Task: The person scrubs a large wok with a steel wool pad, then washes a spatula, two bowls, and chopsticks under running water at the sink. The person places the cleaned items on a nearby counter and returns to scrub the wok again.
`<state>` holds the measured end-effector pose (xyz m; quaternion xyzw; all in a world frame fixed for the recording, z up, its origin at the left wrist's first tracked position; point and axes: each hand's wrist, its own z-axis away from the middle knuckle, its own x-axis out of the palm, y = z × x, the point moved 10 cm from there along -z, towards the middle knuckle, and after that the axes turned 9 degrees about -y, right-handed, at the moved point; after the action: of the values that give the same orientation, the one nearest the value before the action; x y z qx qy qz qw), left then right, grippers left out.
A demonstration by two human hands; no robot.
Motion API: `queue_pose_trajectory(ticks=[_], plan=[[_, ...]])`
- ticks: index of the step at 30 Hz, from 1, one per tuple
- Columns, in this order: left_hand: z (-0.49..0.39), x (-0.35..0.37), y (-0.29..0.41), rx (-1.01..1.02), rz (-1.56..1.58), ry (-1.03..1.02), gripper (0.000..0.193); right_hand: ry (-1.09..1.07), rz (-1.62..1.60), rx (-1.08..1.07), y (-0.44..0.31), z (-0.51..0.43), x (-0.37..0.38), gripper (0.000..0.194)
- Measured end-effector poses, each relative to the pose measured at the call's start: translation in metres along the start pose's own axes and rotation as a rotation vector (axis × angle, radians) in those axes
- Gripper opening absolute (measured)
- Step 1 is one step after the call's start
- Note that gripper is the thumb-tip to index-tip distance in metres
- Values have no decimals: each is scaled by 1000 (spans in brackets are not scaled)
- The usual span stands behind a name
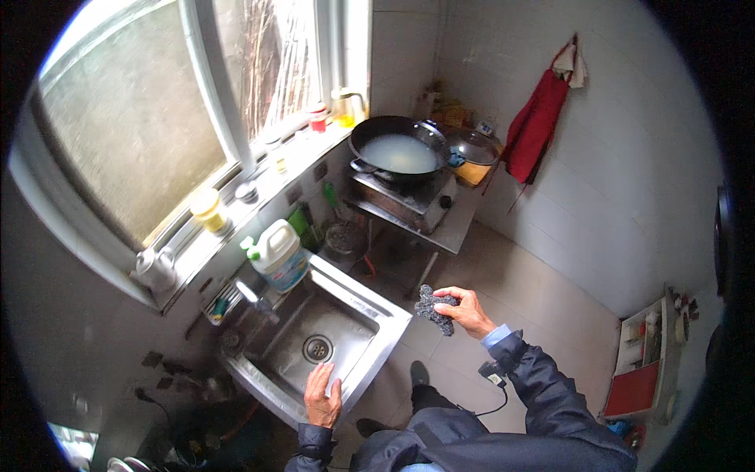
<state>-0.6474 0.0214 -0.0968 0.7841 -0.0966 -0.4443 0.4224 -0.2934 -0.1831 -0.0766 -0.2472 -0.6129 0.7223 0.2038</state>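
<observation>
My right hand (466, 312) pinches a dark grey scouring pad (436, 310) between thumb and fingers, out over the floor to the right of the sink. My left hand (322, 396) is held over the near edge of the stainless steel sink (348, 333), fingers apart and holding nothing. The basin's drain (317, 348) shows just above its fingertips. A faucet (255, 298) stands at the basin's left corner, beside a large white detergent jug (280, 253) with a green pump. Beyond the sink, a black wok (398, 147) with cloudy liquid sits on a gas stove (413, 203).
Jars, a kettle (155, 268) and an oil pitcher (348, 107) line the windowsill. A glass lid (473, 147) lies beside the wok. A red apron (537, 127) hangs on the wall. A low cabinet (637, 360) stands at the right; a cord hangs near my right arm.
</observation>
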Motion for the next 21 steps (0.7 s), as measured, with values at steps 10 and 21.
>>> queue_pose_trajectory(ticks=[10, 21], plan=[[-147, 144, 129, 27, 78, -126, 44, -73, 291, -141, -64, -81, -194, 33], [-290, 228, 203, -92, 135, -124, 55, -270, 298, -237, -144, -242, -313, 37]])
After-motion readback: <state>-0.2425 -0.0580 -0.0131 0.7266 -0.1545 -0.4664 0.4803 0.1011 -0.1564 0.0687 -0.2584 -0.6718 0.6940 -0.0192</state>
